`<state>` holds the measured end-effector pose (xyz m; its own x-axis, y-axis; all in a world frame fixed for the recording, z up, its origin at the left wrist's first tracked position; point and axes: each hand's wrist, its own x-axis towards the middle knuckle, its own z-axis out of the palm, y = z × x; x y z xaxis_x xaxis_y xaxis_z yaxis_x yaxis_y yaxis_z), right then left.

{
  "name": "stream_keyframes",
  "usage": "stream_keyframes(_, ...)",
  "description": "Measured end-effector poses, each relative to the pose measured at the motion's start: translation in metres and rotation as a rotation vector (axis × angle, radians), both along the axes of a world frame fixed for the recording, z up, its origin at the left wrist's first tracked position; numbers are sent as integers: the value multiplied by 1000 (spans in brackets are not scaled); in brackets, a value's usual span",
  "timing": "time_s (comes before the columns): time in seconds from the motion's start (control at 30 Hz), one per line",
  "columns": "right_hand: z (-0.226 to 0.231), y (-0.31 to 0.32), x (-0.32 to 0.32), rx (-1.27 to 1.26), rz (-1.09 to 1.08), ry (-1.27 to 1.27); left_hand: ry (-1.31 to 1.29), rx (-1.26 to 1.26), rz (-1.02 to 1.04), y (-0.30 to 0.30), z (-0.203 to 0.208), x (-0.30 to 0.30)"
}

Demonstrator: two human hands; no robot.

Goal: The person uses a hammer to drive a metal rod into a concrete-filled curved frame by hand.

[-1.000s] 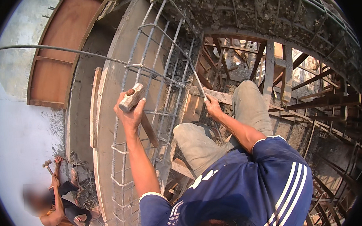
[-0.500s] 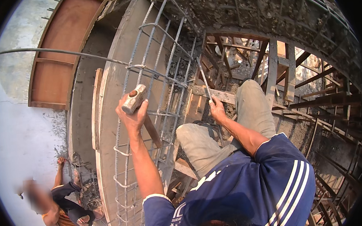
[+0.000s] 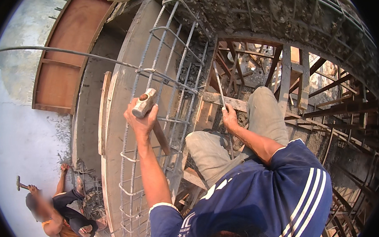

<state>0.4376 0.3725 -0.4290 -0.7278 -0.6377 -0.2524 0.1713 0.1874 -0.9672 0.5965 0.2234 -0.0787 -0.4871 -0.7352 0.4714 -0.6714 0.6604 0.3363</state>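
Note:
My left hand (image 3: 141, 121) is closed round a hammer, just below its head. The blocky grey steel hammer head (image 3: 144, 103) points up, and its wooden handle (image 3: 161, 137) slants down past my wrist. This hand is over the tied rebar cage (image 3: 152, 71), beside the concrete wall. My right hand (image 3: 230, 118) grips a thin metal rod (image 3: 219, 83) near my knees. The rod stands nearly upright, with its upper end over the timber opening and its lower part running down beside my leg. Its lowest end is hidden.
A long loose bar (image 3: 86, 55) crosses the cage and the concrete wall (image 3: 122, 79). Timber props (image 3: 284, 73) stand below on the right. A brown panel (image 3: 70, 56) leans at upper left. At lower left a co-worker (image 3: 63, 217) sits holding a hammer (image 3: 21, 184).
The rod in my right hand has become slightly more upright. My left hand keeps its hold on the hammer, nearly unmoved. The co-worker's hammer has come up into clear view.

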Motion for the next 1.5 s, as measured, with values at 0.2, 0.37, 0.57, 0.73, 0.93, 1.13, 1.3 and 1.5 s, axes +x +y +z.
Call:
stream_keyframes(0.2,20,-28,9,-17,139,-24,-53,-20,14,1,2,3)
stream_keyframes(0.37,-8,-26,-22,-133,104,-6,-56,-67,-28,-1,0,4)
stream_keyframes(0.57,5,8,-10,6,33,-70,-34,3,15,0,-3,6)
stream_keyframes(0.73,17,-14,-2,65,227,-55,-58,4,34,4,1,4)
stream_keyframes(0.93,2,-66,-39,-93,66,-62,-37,-177,-82,-3,0,0)
stream_keyframes(1.13,5,-3,15,-9,-23,-86,-66,-179,-61,1,0,1)
stream_keyframes(1.3,-12,-26,-3,-2,49,164,-104,-14,44,1,-1,1)
stream_keyframes(1.5,29,-78,-58,110,192,-308,-124,-28,95,3,-3,9)
